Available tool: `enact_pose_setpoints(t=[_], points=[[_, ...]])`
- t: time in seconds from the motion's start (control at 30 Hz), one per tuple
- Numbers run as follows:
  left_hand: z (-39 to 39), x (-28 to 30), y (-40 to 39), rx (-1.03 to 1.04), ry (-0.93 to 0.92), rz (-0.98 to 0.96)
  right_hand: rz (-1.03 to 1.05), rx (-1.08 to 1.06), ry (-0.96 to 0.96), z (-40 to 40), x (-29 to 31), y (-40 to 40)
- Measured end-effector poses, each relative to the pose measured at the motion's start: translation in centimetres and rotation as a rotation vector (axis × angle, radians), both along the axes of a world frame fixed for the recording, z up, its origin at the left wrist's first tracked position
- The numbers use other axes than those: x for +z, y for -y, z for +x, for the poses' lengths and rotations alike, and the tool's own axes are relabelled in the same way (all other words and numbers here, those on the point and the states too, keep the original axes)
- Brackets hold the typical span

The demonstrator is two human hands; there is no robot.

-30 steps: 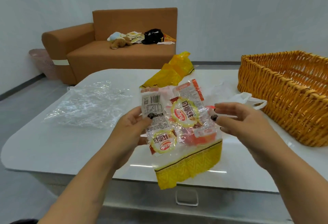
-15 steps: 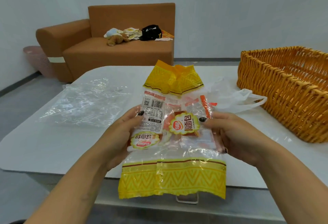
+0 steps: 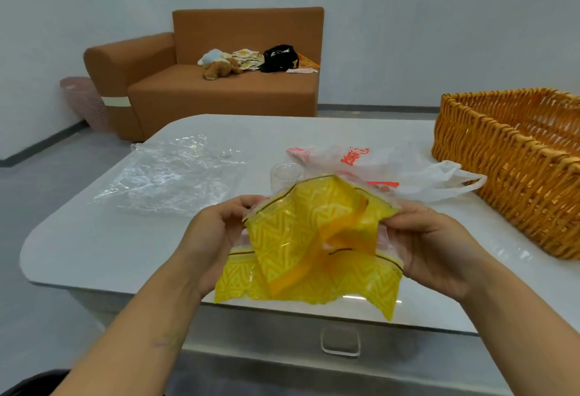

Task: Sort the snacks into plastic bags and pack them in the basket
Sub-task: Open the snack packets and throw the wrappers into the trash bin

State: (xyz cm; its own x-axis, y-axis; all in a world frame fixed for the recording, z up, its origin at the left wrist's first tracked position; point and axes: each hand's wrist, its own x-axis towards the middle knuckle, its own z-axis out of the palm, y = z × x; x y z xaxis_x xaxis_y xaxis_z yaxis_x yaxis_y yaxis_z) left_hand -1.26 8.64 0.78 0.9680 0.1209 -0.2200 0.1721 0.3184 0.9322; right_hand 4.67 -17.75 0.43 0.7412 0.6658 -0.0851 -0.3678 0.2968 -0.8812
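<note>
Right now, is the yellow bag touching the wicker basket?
Apart. The head view shows the yellow bag held between both hands near the table's front edge, with bare tabletop and a white plastic bag separating it from the wicker basket.

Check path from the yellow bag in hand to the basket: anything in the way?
Only the white plastic bag lies on the table between the yellow bag and the basket. It is flat; lifting over it looks easy.

Sparse living-room-style space, plain white walls, grey floor. Brown sofa [image 3: 219,81] against far wall carrying soft toy [image 3: 219,68], black bag [image 3: 279,58], papers. Pink laundry basket [image 3: 83,102] beside it. White desk [image 3: 78,248] in front
</note>
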Motion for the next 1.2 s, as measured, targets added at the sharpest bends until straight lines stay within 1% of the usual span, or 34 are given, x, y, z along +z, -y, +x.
enact_pose_setpoints(t=[0.07, 0.13, 0.17, 0.23, 0.33, 0.37, 0.43, 0.53, 0.67, 0.73, 0.83, 0.9, 0.93, 1.0, 1.07, 1.1, 1.2], points=[[-0.5, 0.4, 0.7, 0.067, 0.034, -0.064, 0.003, -0.002, 0.002, 0.1, 0.0, 0.3], [-0.2, 0.6, 0.8, 0.046, 0.05, -0.121, -0.024, -0.015, -0.013, 0.1, 0.0, 0.5], [-0.1, 0.6, 0.9, 0.027, 0.037, -0.09, -0.075, -0.027, -0.001, 0.1, 0.1, 0.6], [0.1, 0.4, 1.2, 0.004, -0.003, 0.04, -0.226, -0.083, 0.041, -0.2, 0.3, 0.4], [-0.1, -0.2, 1.8, -0.014, 0.007, 0.305, -0.507, -0.16, 0.232, -0.6, 0.3, -0.4], [-0.1, -0.3, 1.9, -0.025, 0.017, 0.362, -0.58, -0.171, 0.291, -0.7, 0.2, -0.6], [0.0, -0.9, 2.0, -0.06, 0.032, 0.416, -0.658, -0.178, 0.364, -0.9, -0.2, -1.2], [0.3, -1.5, 1.9, -0.055, 0.06, 0.458, -0.68, -0.204, 0.364, -1.1, -0.4, -1.9], [0.4, -1.3, 1.8, 0.003, 0.082, 0.428, -0.747, -0.208, 0.393, -1.0, -0.4, -2.2], [0.2, -1.0, 2.1, 0.011, 0.12, 0.425, -0.719, -0.223, 0.425, -1.1, -0.2, -2.2], [0.0, -0.6, 2.3, 0.056, 0.176, 0.396, -0.629, -0.31, 0.498, -1.2, 0.1, -2.2], [0.2, -0.5, 2.3, 0.12, 0.205, 0.388, -0.583, -0.369, 0.613, -1.6, 0.4, -2.3], [0.3, -0.5, 2.2, 0.162, 0.219, 0.415, -0.591, -0.409, 0.718, -1.7, 0.4, -2.3], [0.5, -0.7, 2.0, 0.239, 0.221, 0.507, -0.621, -0.5, 1.024, -2.1, 0.2, -2.3], [0.6, -1.0, 1.8, 0.245, 0.161, 0.559, -0.604, -0.566, 1.302, -2.5, -0.2, -2.3], [0.6, -1.0, 1.7, 0.226, 0.107, 0.526, -0.598, -0.592, 1.384, -2.6, -0.5, -2.3], [0.3, -0.2, 2.2, 0.124, -0.04, 0.266, -0.645, -0.68, 1.539, -3.1, -1.0, -2.7]])
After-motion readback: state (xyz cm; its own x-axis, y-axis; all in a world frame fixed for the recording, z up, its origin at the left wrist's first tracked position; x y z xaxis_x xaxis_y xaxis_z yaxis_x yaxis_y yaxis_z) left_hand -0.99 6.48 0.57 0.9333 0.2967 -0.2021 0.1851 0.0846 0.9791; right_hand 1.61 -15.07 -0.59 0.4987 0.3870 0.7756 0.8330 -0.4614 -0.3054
